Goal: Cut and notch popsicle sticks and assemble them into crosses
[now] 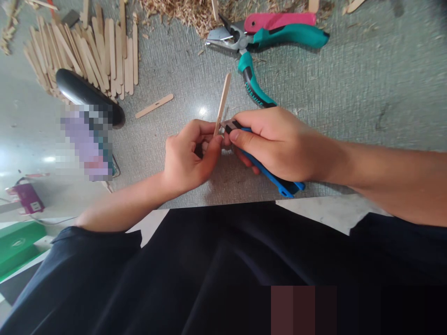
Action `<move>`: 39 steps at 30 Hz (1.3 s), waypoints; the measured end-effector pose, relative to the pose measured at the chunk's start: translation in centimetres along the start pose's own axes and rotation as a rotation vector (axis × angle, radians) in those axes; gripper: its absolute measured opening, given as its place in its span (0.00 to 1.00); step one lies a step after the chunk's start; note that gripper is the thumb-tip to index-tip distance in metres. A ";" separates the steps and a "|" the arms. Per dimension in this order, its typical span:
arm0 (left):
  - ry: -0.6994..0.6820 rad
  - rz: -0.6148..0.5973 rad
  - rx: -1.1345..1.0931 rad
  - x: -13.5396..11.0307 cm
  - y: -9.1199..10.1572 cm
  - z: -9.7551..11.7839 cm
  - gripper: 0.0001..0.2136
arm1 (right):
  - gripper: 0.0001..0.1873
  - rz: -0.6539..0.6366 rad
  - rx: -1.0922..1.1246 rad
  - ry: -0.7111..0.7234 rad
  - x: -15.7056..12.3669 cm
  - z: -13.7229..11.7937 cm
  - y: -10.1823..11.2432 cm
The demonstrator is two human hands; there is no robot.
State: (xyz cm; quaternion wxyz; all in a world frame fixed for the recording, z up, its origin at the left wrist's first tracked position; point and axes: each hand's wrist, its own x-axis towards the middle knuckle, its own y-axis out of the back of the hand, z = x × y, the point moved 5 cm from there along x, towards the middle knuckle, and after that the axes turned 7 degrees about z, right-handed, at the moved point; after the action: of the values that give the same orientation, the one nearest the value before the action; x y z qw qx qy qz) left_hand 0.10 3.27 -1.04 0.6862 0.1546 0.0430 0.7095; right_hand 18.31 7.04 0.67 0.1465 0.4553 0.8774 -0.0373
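Observation:
Between the thumb and fingers of my left hand (192,153) a wooden popsicle stick (223,97) is pinched, tilted with its free end pointing up and away from me. My right hand (279,144) is wrapped round a blue and black utility knife (260,165). The knife's blade end meets the side of the stick just above my left fingertips; the exact contact is partly hidden by the fingers. To the left, a single popsicle stick (154,106) with a small slot near its middle lies on the grey table (153,149).
Teal-handled pliers (265,93) lie beyond my right hand, beside a pink-handled tool (279,21). Wood shavings (178,11) cover the far edge. At left are a heap of popsicle sticks (115,56), a black rounded case (89,95) and a blurred-out phone-like object (87,144).

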 end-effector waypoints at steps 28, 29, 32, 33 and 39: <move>-0.355 -0.054 0.388 0.2 0.2 2.1 0.12 | 0.22 0.071 -0.390 -0.003 0.0 -0.8 -0.6; -0.379 -0.052 0.392 0.1 0.2 2.2 0.12 | 0.23 0.066 -0.391 -0.009 -0.1 -0.8 -0.6; -0.448 -0.046 0.384 0.0 0.1 2.3 0.11 | 0.25 0.053 -0.379 -0.031 -0.1 -0.9 -0.7; -0.465 -0.044 0.384 0.0 0.1 2.3 0.11 | 0.25 0.049 -0.369 -0.038 0.0 -1.0 -0.7; -0.387 -0.081 0.278 0.5 0.4 2.2 0.13 | 0.27 -0.064 -0.159 -0.123 0.3 -0.9 -0.6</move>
State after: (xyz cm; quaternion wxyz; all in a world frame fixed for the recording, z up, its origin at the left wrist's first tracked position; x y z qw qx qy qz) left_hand 0.35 3.38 1.20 0.6818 0.3786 0.0142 0.6257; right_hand 17.45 7.15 1.43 0.2345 0.4108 0.8811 0.0000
